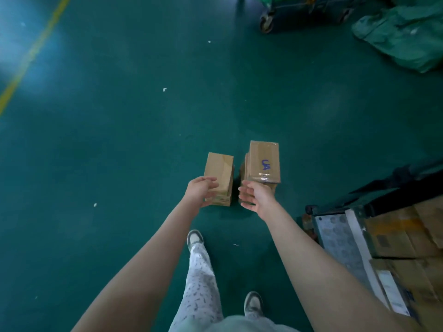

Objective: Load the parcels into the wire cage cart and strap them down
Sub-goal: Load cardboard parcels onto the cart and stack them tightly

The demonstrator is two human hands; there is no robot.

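Now | taped rectangular cardboard parcels (265, 161) | left hand (200, 190), right hand (257, 196): fingers (245, 193) relaxed, empty

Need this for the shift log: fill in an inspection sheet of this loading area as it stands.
surface: green painted floor, yellow line at far left.
job's things: two stacks of cardboard parcels on the floor, left stack and right stack, whose taped top bears a purple marking; cartons against a metal cart edge at right.
clutter: small white scraps on the floor.
grips: left hand open over the left stack, right hand open at the right stack's near corner; contact unclear.
cables: nothing seen.
surroundings: green sacks and a wheeled trolley at the far end.
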